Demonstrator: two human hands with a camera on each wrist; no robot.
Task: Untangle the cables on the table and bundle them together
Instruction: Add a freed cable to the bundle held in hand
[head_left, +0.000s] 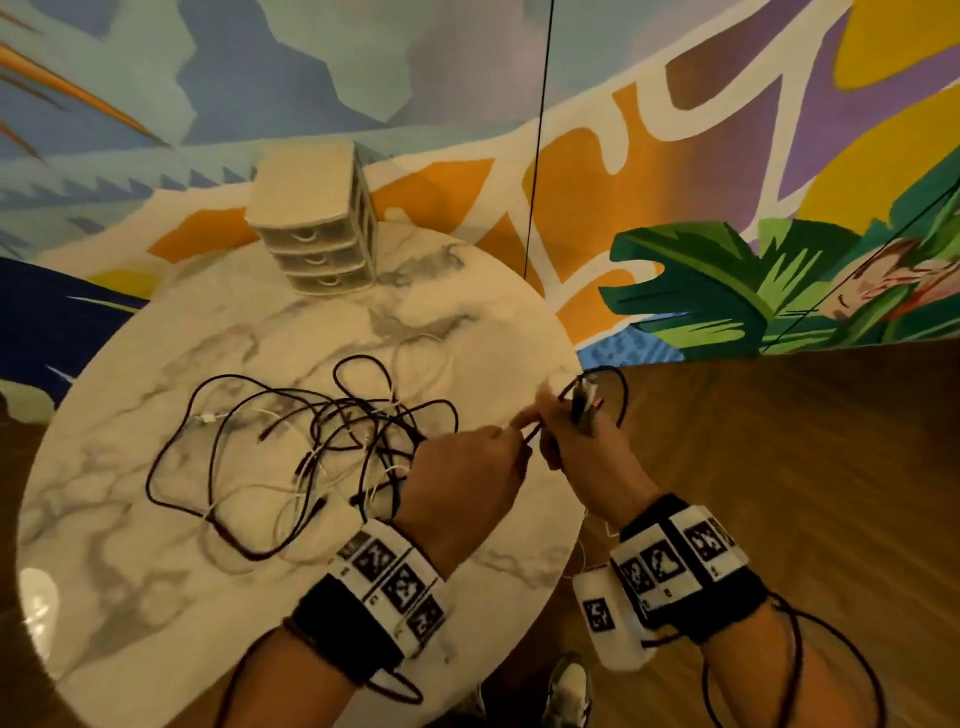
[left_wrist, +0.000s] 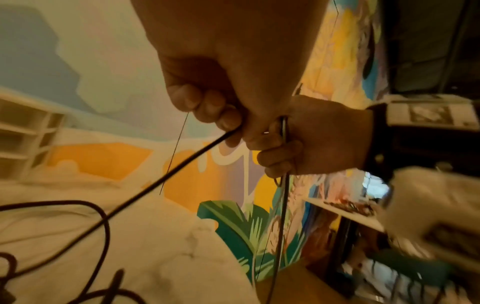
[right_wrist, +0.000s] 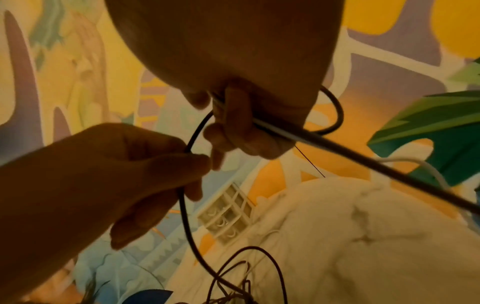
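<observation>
Hands (head_left: 524, 441) around thin black cable (left_wrist: 166, 176)

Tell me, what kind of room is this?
Probably a lounge or café corner, though that's a guess: a round marble table by a bright painted mural wall, a wooden floor, and a small drawer box.

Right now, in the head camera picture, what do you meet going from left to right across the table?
Tangled pile of black and white cables → left hand pinching a black cable → right hand holding a loop of black cable past the edge of the round marble table.
</observation>
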